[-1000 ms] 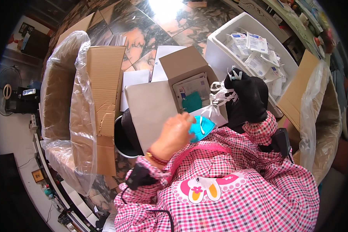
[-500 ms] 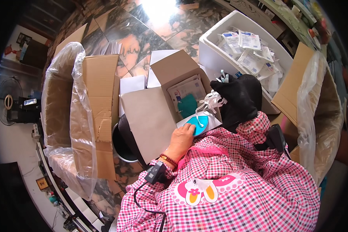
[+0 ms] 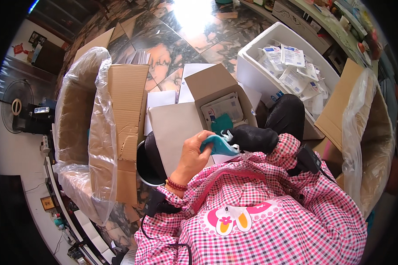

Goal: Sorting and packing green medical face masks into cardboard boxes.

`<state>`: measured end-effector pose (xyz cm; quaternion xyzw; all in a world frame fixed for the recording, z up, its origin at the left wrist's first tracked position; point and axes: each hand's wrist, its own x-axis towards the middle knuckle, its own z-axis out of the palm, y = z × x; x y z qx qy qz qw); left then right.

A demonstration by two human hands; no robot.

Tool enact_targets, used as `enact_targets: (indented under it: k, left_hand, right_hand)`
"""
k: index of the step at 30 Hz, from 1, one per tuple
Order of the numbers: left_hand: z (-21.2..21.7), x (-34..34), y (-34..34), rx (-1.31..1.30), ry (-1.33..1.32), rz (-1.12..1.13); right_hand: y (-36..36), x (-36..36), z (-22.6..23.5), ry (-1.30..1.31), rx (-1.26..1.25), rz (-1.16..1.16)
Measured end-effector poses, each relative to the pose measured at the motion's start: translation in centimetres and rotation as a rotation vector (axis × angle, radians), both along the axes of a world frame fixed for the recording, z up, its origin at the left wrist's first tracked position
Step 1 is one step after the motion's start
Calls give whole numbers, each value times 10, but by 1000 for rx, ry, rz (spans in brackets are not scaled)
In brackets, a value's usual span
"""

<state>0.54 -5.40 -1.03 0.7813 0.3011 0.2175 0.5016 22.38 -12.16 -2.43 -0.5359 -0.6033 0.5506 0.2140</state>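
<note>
My bare left hand, with a beaded bracelet at the wrist, pinches the left end of a teal face mask. The mask is tilted and bowed above the near edge of the small cardboard box. My right hand, in a black glove, is at the mask's right end, its fingers closed around white straps. How far the glove also grips the mask is hard to see. Inside the open small box lie another teal mask and several flat packets.
A white foam box full of white packets stands at the far right. Large plastic-lined cartons stand at the left and right. A bin sits beside the left carton. White sheets lie behind the small box.
My left hand has raised the mask off the box edge and tilted it. My gloved right hand has moved left and nearer to me, up to the mask. The whole view has shifted slightly.
</note>
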Motion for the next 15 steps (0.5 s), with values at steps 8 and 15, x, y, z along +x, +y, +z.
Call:
enact_targets:
  k: [8, 15]
  left_hand:
    - [16, 4, 2, 89, 76, 3]
    - [10, 3, 6, -101, -46, -46]
  right_hand:
    - [-4, -12, -25, 221, 8, -330]
    - [-6, -20, -22, 385, -67, -428]
